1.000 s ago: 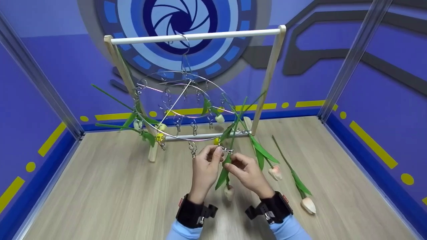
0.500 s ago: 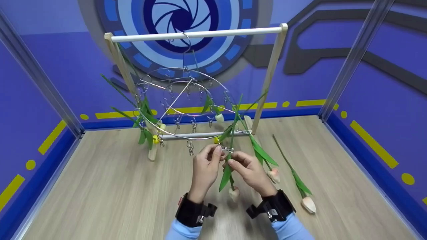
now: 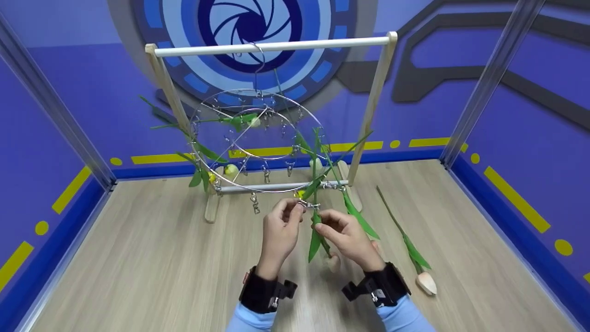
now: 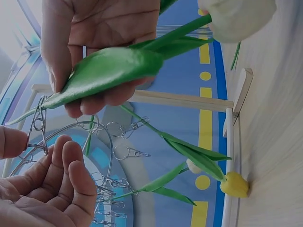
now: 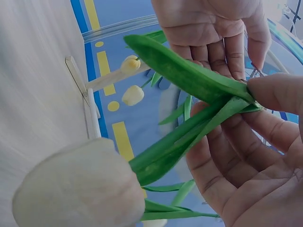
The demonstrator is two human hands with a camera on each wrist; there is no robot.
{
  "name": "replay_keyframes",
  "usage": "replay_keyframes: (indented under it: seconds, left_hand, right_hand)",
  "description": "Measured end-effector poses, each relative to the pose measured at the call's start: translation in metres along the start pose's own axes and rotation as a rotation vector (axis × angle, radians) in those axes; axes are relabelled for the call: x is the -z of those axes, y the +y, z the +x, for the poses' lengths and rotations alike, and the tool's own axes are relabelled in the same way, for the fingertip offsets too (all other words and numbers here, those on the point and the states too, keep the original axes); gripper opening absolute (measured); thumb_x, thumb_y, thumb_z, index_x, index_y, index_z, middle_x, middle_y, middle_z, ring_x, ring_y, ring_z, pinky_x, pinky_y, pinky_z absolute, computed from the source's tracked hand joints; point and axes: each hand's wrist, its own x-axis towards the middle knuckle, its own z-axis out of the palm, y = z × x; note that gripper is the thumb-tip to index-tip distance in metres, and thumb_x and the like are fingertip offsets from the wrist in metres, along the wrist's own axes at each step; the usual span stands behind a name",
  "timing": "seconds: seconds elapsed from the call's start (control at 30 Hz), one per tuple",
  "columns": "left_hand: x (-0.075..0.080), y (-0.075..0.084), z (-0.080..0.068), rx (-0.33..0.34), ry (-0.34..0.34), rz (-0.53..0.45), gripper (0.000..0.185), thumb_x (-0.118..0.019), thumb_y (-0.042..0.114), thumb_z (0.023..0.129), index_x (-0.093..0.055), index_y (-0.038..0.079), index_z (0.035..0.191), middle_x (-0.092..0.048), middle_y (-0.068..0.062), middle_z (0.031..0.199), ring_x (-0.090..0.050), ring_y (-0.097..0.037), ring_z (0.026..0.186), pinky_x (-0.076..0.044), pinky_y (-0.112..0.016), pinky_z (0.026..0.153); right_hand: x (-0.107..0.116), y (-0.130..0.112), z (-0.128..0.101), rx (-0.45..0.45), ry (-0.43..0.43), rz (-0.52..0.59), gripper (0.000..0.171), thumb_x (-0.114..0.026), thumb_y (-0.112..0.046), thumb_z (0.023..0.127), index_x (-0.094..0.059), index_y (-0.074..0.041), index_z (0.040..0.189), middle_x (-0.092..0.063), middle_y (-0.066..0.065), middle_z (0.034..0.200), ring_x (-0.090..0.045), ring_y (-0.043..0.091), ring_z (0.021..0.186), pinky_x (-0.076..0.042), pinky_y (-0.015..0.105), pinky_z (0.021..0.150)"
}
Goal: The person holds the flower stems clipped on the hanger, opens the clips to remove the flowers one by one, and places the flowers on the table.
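Both hands work at the near edge of the round wire clip hanger (image 3: 258,138), which hangs by its hook from the white rail of a wooden rack (image 3: 272,47). The left hand (image 3: 279,230) pinches a small metal clip (image 3: 308,204) on the hanger's rim between thumb and fingertips. The right hand (image 3: 345,237) grips the stem of an artificial tulip (image 3: 318,230) just below that clip, head hanging down, pale bud (image 3: 333,263) near the wrist.

Risks, as I judge them:
- The hanger swings freely on one hook; a tug on the clip could tilt the ring and pull the stem out of line.
- The stem is thin and slick; if the clip closes on a leaf instead, the flower may slide out and drop to the wooden floor (image 3: 138,258).
- Other tulips (image 3: 207,157) already hang close by; a jolt might shake one loose.

One more tulip (image 3: 415,258) lies on the floor to the right, well apart.
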Motion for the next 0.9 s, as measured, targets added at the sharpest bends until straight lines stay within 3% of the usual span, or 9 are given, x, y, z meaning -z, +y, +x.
replay_keyframes:
  seconds: [0.33,0.9]
  left_hand:
    - [0.0045,0.0010,0.0021,-0.011,-0.022,0.030,0.022,-0.066,0.021,0.103,-0.072,0.002,0.108,-0.071,-0.007,0.090,-0.062,-0.013,0.078,-0.050,-0.024,0.070]
    - [0.0075,-0.0015,0.0039,-0.040,-0.052,0.038,0.019,-0.066,0.018,0.102,-0.072,0.000,0.102,-0.072,-0.014,0.088,-0.059,-0.009,0.072,-0.048,-0.023,0.066]
  right_hand:
    - [-0.0001,-0.0009,-0.0003,-0.008,0.022,-0.021,0.019,-0.064,-0.002,0.100,-0.067,0.011,0.114,-0.067,0.017,0.099,-0.066,0.008,0.086,-0.056,0.023,0.079]
    - [0.0016,0.0006,-0.0009,0.044,0.045,-0.088,0.012,-0.067,-0.003,0.099,-0.070,0.005,0.107,-0.067,0.013,0.094,-0.061,0.004,0.079,-0.052,0.020,0.073]
